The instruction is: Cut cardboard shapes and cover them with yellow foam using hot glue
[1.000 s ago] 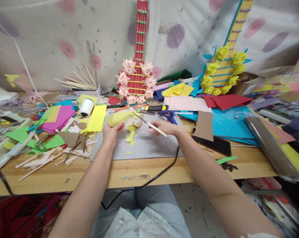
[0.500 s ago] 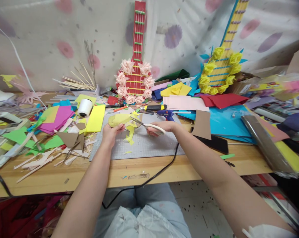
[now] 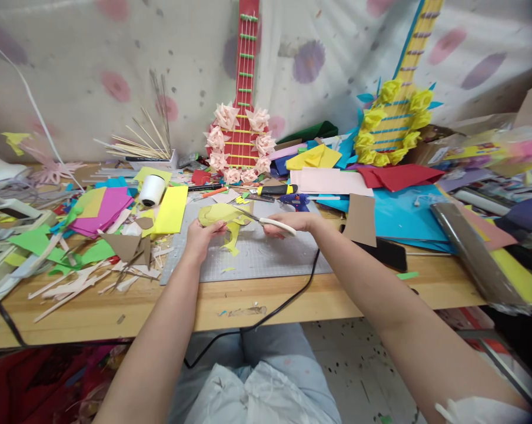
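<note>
My left hand is closed on the near edge of a thin yellow sheet, perhaps paper or foam, held above the grey cutting mat. A narrow yellow strip hangs from the sheet's right side. My right hand grips a pair of scissors by the white handles. Their blades point left and reach the sheet's right edge; whether they are parted is hard to make out. A small yellow scrap lies on the mat.
Behind the mat stand a red paper guitar with pink flowers and a yellow guitar. A glue gun and utility knife lie beyond my hands. Colourful scraps crowd the left; a black cable crosses the table edge.
Both hands have shifted slightly right with the sheet and scissors. The sheet has turned a little, and the scissor blades look closer together at its edge. The view has also shifted slightly.
</note>
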{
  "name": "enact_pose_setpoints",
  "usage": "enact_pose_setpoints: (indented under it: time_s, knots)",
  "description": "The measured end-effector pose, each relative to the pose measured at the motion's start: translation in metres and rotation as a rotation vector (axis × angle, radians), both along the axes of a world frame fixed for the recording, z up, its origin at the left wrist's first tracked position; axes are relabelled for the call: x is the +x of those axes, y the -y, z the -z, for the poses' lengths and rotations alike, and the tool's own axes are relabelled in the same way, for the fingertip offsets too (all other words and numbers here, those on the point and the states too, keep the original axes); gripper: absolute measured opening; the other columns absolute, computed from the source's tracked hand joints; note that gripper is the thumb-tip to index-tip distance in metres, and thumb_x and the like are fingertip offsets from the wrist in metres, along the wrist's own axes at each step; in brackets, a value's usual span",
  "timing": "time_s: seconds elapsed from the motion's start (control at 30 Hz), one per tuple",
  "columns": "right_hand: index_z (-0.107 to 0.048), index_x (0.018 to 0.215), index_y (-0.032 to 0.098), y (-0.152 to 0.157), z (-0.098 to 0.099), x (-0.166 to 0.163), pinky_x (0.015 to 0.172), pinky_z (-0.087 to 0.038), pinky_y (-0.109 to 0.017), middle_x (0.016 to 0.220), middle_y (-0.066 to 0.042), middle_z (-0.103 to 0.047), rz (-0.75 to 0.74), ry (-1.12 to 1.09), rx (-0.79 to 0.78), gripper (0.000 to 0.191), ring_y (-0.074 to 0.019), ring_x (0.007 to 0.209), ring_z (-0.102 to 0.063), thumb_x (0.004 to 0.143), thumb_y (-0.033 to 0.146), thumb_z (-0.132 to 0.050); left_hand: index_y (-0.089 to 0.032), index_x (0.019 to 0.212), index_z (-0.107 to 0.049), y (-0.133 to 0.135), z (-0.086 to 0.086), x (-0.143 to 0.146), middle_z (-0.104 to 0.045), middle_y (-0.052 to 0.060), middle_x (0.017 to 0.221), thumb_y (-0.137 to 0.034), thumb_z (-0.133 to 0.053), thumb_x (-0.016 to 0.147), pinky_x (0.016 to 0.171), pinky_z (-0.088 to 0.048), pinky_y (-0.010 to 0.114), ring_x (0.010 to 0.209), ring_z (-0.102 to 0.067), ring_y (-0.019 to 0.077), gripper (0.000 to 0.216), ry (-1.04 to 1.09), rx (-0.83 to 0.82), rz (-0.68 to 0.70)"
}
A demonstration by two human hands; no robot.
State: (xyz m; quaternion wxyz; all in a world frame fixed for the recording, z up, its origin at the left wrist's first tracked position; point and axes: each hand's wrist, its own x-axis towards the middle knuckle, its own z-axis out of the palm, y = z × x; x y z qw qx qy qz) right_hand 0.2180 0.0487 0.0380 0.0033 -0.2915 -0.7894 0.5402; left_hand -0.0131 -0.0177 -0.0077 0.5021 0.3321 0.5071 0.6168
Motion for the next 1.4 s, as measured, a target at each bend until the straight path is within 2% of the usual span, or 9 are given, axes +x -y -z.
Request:
enact_pose_setpoints:
  time_s: [0.17, 0.5, 0.83, 1.17, 1.4]
  knots:
    - [-0.049, 0.058, 0.016, -0.0008, 0.0016, 0.0014, 0.043, -0.033, -0.021, 0.048, 0.004, -0.046, -0.025, 0.013, 0.032, 0.047, -0.0071, 0.045, -0.040, 0.069, 0.060, -0.057, -0.011, 0.078, -0.064, -0.0005, -0.0009, 0.0004, -0.066, 0.003, 0.070, -0.021, -0.077, 0.046, 0.061, -0.052, 0.027, 0.058, -0.062, 0.0131, 0.036, 0.005, -0.013, 0.002]
    - [-0.048, 0.061, 0.016, -0.0006, -0.0010, 0.0030, 0.042, -0.032, -0.019, 0.050, 0.005, -0.046, 0.033, 0.016, -0.067, 0.044, -0.0062, 0.044, -0.040, 0.062, 0.057, -0.065, -0.011, 0.075, -0.065, -0.0014, 0.0009, -0.0003, -0.067, 0.004, 0.069, -0.021, -0.077, 0.045, 0.059, -0.052, 0.026, 0.057, -0.062, 0.0128, 0.034, 0.013, -0.017, 0.012]
    - [-0.049, 0.062, 0.016, -0.0007, -0.0037, 0.0011, 0.044, -0.033, -0.020, 0.051, 0.004, -0.048, 0.013, 0.068, 0.028, 0.043, -0.0063, 0.046, -0.042, 0.068, 0.057, -0.059, -0.010, 0.077, -0.064, 0.0004, -0.0008, 0.0006, -0.066, 0.004, 0.070, -0.020, -0.076, 0.047, 0.061, -0.051, 0.028, 0.056, -0.061, 0.0123, 0.034, 0.012, -0.020, 0.008]
    - [-0.048, 0.063, 0.016, -0.0015, -0.0037, -0.0005, 0.044, -0.034, -0.020, 0.051, 0.004, -0.048, 0.018, 0.061, 0.005, 0.038, -0.0068, 0.047, -0.042, 0.068, 0.051, -0.061, -0.010, 0.076, -0.064, -0.0004, 0.0000, 0.0010, -0.066, 0.004, 0.069, -0.020, -0.076, 0.047, 0.060, -0.051, 0.026, 0.056, -0.061, 0.0119, 0.034, 0.026, -0.014, 0.010]
    - [-0.049, 0.066, 0.016, 0.0006, -0.0055, -0.0011, 0.044, -0.033, -0.021, 0.052, 0.004, -0.048, 0.035, 0.087, 0.017, 0.041, -0.0072, 0.046, -0.042, 0.067, 0.056, -0.060, -0.010, 0.077, -0.064, 0.0002, 0.0013, 0.0004, -0.067, 0.004, 0.070, -0.022, -0.076, 0.047, 0.060, -0.051, 0.025, 0.057, -0.062, 0.0119, 0.035, 0.023, -0.008, 0.024]
